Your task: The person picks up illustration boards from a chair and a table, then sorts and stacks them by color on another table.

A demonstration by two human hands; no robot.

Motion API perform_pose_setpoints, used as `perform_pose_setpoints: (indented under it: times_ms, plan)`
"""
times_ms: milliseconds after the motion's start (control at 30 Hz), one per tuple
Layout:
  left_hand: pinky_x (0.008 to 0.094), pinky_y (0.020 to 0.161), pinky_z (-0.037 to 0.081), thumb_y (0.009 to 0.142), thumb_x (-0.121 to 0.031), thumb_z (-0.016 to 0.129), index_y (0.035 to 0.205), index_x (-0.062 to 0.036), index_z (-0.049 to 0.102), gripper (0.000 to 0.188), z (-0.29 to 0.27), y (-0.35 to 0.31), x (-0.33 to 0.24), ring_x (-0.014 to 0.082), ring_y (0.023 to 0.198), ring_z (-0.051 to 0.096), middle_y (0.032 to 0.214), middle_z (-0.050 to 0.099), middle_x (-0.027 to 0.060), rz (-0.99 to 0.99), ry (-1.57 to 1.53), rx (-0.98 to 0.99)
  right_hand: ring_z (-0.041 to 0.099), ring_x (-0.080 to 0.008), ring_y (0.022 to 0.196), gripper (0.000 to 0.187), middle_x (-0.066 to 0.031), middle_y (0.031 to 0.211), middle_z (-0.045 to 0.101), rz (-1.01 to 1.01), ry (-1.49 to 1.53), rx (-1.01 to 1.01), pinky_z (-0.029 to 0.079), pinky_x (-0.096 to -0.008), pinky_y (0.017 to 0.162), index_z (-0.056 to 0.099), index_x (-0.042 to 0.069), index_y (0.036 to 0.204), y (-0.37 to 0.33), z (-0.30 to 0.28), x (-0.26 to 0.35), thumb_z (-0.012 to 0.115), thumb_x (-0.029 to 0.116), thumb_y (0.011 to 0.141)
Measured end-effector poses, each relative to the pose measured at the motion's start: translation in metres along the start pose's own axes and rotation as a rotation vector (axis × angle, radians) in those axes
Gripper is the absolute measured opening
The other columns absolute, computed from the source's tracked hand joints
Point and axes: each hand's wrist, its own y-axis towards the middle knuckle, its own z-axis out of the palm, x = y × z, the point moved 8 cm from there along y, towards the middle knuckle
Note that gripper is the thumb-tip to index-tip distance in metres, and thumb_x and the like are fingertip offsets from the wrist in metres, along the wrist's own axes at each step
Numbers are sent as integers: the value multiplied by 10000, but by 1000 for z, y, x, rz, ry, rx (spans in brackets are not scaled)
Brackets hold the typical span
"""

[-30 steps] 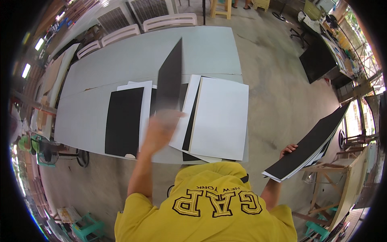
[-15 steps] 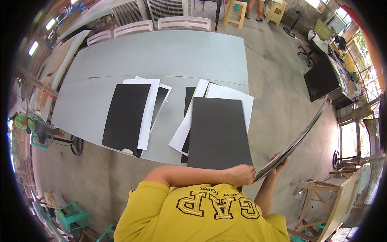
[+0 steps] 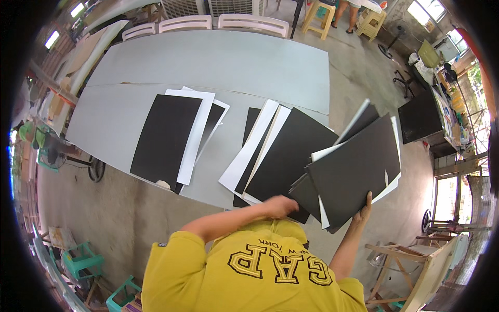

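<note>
My right hand (image 3: 365,209) grips a thick, fanned stack of black and white sheets (image 3: 356,166) from its lower right edge, tilted up beside the table. Curled fingers of my left hand (image 3: 281,206) are over the lower edge of a black sheet (image 3: 293,148); whether they pinch it is hidden. That sheet tops an untidy pile at the table's near right, where white sheets (image 3: 249,148) stick out on the left. A second pile, with a black sheet (image 3: 166,138) on top and a white sheet (image 3: 200,130) beneath, lies further left.
The grey table (image 3: 208,57) has a seam across it and white chairs (image 3: 253,23) behind. A person stands by yellow stools (image 3: 318,20) at the back. A black desk (image 3: 418,117) is on the right, a wooden frame (image 3: 400,255) at lower right, and green stools (image 3: 83,260) at lower left.
My left hand has moved left and slightly up. The stack in my right hand has swung from edge-on to face-up and fanned out. The right pile's top sheet now lies further right and up.
</note>
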Motion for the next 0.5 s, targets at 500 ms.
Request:
perform_pose_setpoints:
  times_ms: [500]
  plan:
    - [387, 764, 451, 712, -219, 648, 1098, 0, 508, 465, -189, -88, 125, 306, 901, 567, 981, 581, 181, -686, -111, -709, 569, -268, 892, 495, -159, 1004, 559, 266, -617, 41, 475, -371, 795, 458, -46, 1116, 34, 13, -97, 677, 162, 724]
